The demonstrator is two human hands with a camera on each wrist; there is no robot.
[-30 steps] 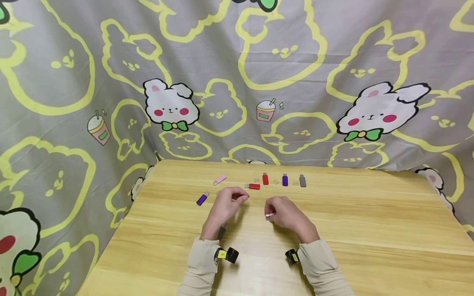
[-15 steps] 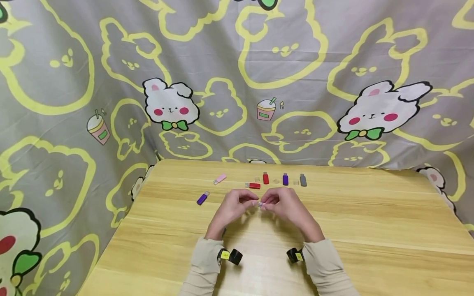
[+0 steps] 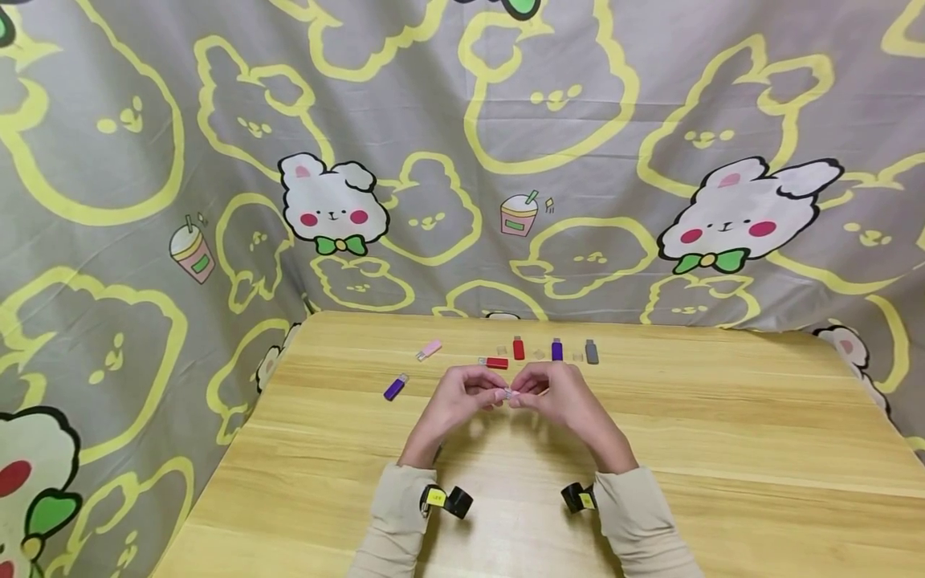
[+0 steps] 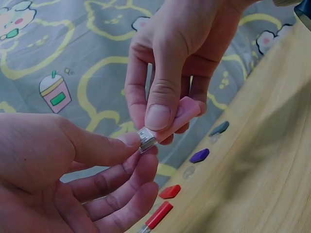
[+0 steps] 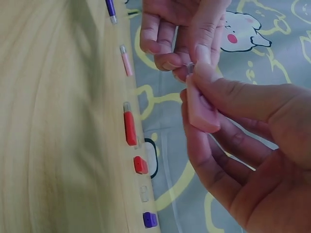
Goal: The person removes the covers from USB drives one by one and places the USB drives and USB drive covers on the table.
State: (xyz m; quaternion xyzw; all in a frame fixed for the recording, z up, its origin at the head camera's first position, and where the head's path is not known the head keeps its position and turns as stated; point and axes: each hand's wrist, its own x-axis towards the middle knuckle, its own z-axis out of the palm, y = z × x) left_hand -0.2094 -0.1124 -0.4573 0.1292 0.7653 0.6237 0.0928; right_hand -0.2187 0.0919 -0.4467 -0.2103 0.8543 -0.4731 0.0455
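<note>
My right hand (image 3: 560,393) grips a pink USB stick (image 5: 201,111) by its body, thumb on one side and fingers on the other. Its metal plug points to my left hand (image 3: 462,393). Between left thumb and finger I pinch a small clear cap (image 4: 146,139), which sits around the plug in the left wrist view. Both hands meet above the table (image 3: 506,498), fingertips almost together. The remaining left fingers are loosely bent. From the head, fingers hide most of the stick.
Behind the hands lie red (image 3: 518,348), purple (image 3: 556,350) and grey (image 3: 592,352) USB sticks, with clear caps (image 3: 538,353) between them. Another red stick (image 3: 495,364) lies sideways. Farther left are a pink stick (image 3: 429,350) and a purple one (image 3: 395,388). A patterned curtain (image 3: 462,201) borders the table.
Both hands have come together from apart: the left moved right, the right moved left and slightly away with the pink USB stick. The plug now meets the left fingertips.
</note>
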